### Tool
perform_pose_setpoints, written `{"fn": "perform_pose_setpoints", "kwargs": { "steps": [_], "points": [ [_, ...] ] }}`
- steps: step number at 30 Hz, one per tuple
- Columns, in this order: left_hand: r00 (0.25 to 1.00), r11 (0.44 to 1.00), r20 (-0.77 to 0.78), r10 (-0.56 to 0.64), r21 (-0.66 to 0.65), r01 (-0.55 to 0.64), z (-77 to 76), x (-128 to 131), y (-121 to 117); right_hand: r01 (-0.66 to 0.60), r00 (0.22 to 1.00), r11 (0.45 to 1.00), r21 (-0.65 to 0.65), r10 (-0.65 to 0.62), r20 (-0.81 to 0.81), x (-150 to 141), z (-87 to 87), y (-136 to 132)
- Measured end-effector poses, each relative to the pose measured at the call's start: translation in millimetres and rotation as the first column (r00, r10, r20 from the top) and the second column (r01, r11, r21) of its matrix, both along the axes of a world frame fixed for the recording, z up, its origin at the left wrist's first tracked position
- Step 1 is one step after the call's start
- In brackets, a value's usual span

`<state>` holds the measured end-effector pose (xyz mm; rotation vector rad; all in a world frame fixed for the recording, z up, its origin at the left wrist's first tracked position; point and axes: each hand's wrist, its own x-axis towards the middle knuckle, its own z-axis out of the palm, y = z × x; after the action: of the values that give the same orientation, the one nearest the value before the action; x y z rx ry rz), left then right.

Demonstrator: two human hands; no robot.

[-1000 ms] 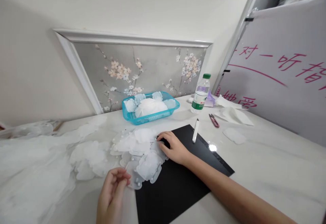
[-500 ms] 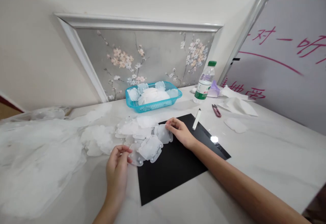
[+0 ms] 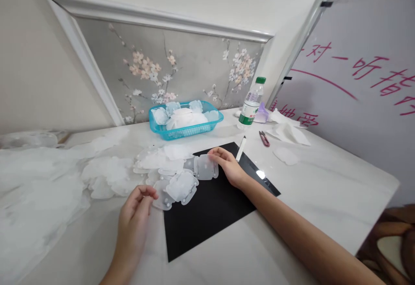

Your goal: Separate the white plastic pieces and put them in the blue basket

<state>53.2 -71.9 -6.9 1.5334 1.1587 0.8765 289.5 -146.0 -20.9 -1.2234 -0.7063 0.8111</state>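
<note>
The right hand (image 3: pixel 231 166) pinches a frosted, squarish piece (image 3: pixel 203 169) over a flat black sheet (image 3: pixel 207 224). Whether the left hand (image 3: pixel 136 209) grips the frosted, rounded piece (image 3: pixel 162 197) beside it, I cannot tell.

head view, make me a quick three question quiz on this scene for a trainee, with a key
1. Which hand touches the squarish translucent white sheet farthest right over the flat black board?
2. True or false: the clear plastic bottle with the green cap stands upright.
3. What lies in the translucent blue plastic basket?
A. a white pen
B. pale, thin pieces
C. small snips with dark red handles

Key:
1. The right hand
2. True
3. B
</note>
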Motion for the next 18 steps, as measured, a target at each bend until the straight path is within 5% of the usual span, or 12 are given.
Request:
{"fn": "perform_pose_setpoints", "kwargs": {
  "steps": [6,18],
  "points": [
    [0.995,0.995,-0.001,-0.095,0.014,0.095,-6.9,-6.8,6.4,-0.022,0.991,1.0,0.02,0.025,-0.132,4.1,2.0,-3.2],
    [0.992,0.991,-0.013,-0.128,0.027,0.128,-4.3,-7.5,3.9,-0.083,0.995,0.996,0.029,0.084,-0.049,6.2,1.5,-3.9]
  ]
}}
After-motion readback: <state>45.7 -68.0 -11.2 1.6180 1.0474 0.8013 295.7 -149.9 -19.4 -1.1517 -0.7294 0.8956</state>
